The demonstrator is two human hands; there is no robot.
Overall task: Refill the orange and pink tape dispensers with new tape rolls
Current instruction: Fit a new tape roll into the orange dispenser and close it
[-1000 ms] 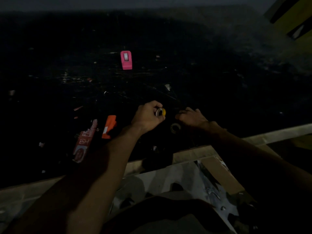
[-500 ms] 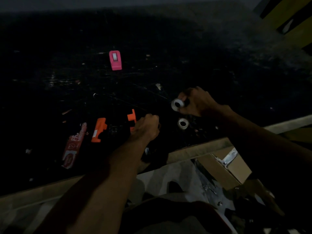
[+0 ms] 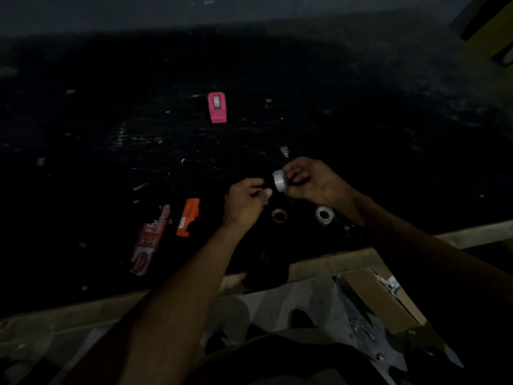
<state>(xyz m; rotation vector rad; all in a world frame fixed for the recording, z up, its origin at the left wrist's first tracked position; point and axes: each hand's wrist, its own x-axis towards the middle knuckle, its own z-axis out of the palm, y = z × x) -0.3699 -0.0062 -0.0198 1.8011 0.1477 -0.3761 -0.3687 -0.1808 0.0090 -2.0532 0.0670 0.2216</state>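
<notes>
Dim light falls on a dark, scrap-littered tabletop (image 3: 83, 162). Above its near middle, the right hand (image 3: 313, 180) grips a white tape roll (image 3: 279, 180) with fingers curled over its rim. The left hand (image 3: 244, 201) sits just beside it with its fingers bunched. Whether it pinches the loose tape end is too dark to tell.

The roll is probably light and stiff, with slick sides and a sticky band, so it is best held by the rim or through the core, as it is now. Its flat face seems turned toward the left hand, which puts its core axis roughly left to right.

Two spare rolls (image 3: 324, 214) lie flat below the hands. The orange tape dispenser (image 3: 188, 217) lies to the near left beside a red wrapper (image 3: 151, 240). Its long axis runs near to far, leaning right. The pink tape dispenser (image 3: 217, 107) stands well apart on the far side, also lengthwise near to far.
</notes>
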